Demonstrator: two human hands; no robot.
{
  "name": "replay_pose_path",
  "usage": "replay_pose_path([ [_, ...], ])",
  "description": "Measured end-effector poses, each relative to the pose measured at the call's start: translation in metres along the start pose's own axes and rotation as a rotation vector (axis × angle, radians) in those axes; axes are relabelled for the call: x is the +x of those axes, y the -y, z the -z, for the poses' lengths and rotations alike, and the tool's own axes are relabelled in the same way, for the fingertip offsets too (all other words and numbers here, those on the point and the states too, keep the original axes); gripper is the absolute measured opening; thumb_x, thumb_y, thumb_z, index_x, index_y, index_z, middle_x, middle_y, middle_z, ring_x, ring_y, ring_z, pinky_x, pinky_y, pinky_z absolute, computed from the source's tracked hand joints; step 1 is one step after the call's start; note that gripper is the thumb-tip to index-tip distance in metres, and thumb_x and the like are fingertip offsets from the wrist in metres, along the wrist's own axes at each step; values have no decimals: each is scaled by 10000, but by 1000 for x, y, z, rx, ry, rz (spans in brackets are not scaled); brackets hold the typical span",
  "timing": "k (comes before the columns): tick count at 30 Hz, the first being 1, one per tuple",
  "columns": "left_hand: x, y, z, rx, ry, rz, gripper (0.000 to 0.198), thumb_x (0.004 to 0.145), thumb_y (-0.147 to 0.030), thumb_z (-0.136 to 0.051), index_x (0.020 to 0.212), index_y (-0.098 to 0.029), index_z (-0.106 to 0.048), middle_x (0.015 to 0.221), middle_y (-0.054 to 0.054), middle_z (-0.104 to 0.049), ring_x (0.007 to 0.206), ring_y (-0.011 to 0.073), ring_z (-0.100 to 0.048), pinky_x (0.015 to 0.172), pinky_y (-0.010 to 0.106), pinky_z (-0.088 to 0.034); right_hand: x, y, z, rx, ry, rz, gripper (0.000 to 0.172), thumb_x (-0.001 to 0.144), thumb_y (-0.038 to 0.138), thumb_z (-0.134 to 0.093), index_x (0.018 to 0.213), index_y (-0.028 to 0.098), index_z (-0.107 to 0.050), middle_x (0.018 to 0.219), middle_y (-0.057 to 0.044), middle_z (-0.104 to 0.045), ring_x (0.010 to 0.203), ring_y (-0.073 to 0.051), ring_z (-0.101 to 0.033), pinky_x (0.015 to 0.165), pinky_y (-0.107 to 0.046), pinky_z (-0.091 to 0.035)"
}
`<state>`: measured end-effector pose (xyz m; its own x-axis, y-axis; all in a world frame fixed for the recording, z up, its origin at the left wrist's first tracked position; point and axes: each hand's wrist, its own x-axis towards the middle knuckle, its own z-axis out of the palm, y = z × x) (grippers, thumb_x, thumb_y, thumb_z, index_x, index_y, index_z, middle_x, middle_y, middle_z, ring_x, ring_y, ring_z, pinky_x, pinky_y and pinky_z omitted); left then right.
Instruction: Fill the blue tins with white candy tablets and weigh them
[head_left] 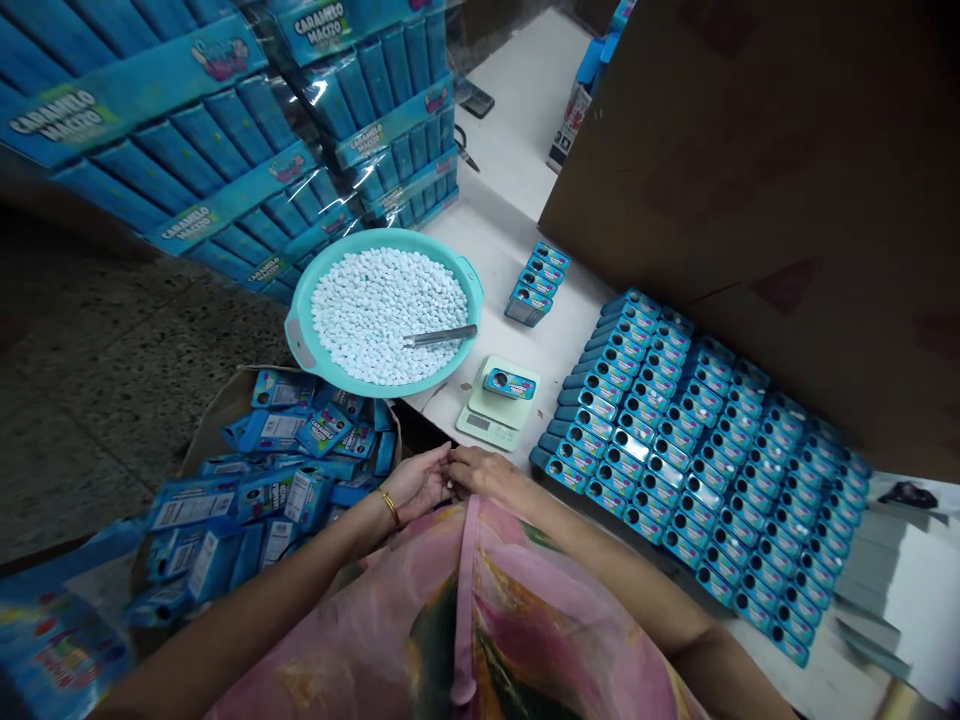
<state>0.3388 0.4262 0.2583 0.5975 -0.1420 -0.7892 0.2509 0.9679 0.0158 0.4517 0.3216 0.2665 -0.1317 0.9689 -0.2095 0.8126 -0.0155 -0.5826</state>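
My left hand, with a gold bangle at the wrist, and my right hand meet at the table's front edge. A small white candy shows between their fingers; which hand holds it I cannot tell. Just beyond them, a digital kitchen scale carries one open blue tin. Further up, a teal plastic basin holds a heap of white candies with a metal scoop lying on them. Rows of blue tins stand to my right.
A short stack of blue tins lies beside the basin. Loose blue cartons fill a sack at left. Shrink-wrapped Caramelo Macizo boxes rise beyond, over a terrazzo floor. A brown cardboard sheet stands along the white table.
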Motion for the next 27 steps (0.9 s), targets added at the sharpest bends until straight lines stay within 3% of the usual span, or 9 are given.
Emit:
replay_pose_path([
  [8,12,-2,-3,76,13,-88,122,773,-162,-525,760,-74,-608,678,86,-627,591,154,-603,549,256,-475,-2,-5,8,322,-164,-9,180,779,126,-490,924,179,-581,932,-29,-554,847,-110,-529,717,-201,-417],
  [17,13,-3,-5,141,-91,-6,154,762,-194,-542,648,-106,-597,585,59,-620,534,148,-596,496,243,-451,2,-6,5,235,-71,94,128,830,171,-456,857,191,-580,860,-16,-574,847,-113,-533,712,-191,-416],
  [27,12,-4,-12,107,-51,-26,166,788,-173,-497,683,-107,-607,605,57,-623,545,131,-587,536,233,-462,4,-6,4,98,-35,58,100,815,198,-483,875,176,-559,902,-32,-549,826,-128,-522,633,-198,-415],
])
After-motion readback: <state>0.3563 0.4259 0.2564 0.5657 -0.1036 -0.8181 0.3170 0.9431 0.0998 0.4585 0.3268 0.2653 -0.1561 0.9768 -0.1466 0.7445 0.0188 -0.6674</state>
